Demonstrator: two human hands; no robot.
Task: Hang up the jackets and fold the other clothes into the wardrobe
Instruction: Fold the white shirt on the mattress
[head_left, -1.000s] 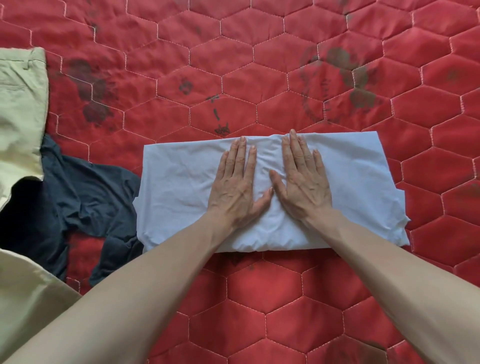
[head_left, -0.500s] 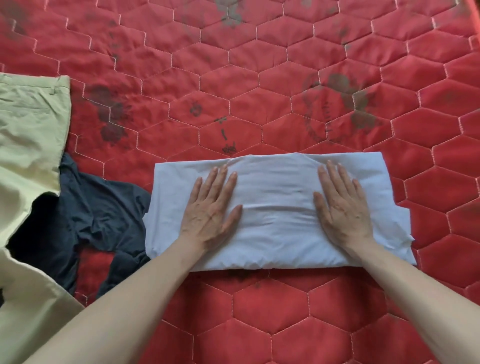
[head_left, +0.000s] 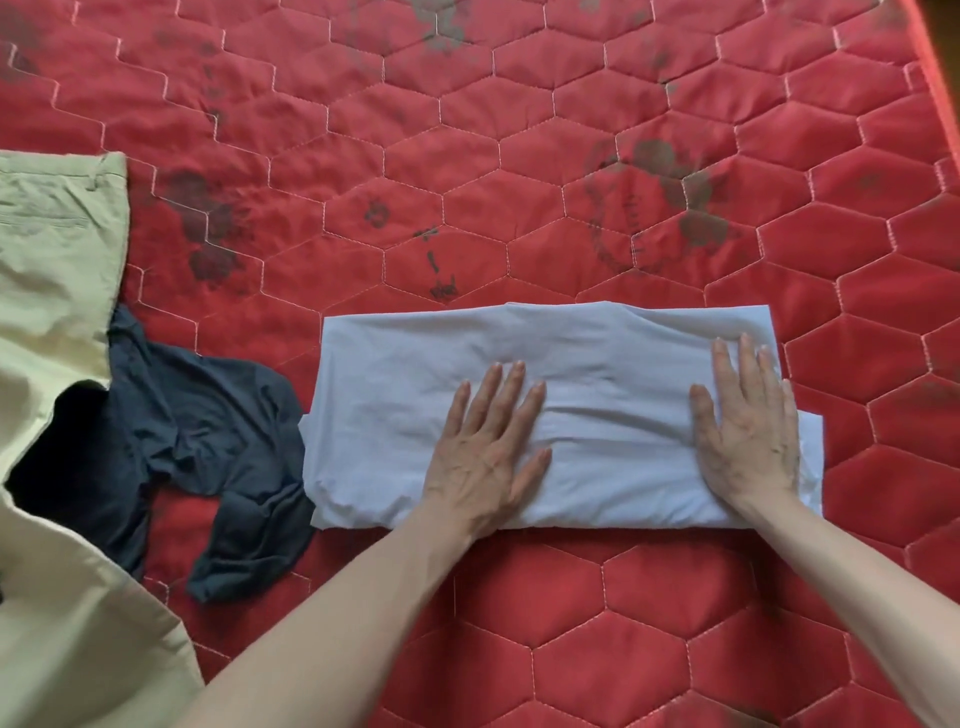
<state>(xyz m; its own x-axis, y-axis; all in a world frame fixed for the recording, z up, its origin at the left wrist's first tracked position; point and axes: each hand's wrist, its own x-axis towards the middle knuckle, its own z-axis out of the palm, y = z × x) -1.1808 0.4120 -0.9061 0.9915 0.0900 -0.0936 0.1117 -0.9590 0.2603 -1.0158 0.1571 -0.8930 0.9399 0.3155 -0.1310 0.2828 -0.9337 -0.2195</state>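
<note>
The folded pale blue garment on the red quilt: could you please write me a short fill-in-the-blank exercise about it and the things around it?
1. Both hands lie flat on the pale blue garment; the right hand is near its ____ end.
2. The left hand has its fingers ____, gripping nothing.
3. The crumpled dark navy garment lies to the ____ of the pale blue one.
4. The quilt is stitched in ____ shapes.

Missing words: right; straight; left; hexagon

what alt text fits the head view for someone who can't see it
Both hands, left hand and right hand, press flat on a folded pale blue garment on a red quilted mattress. A dark garment and beige trousers lie left.
</note>
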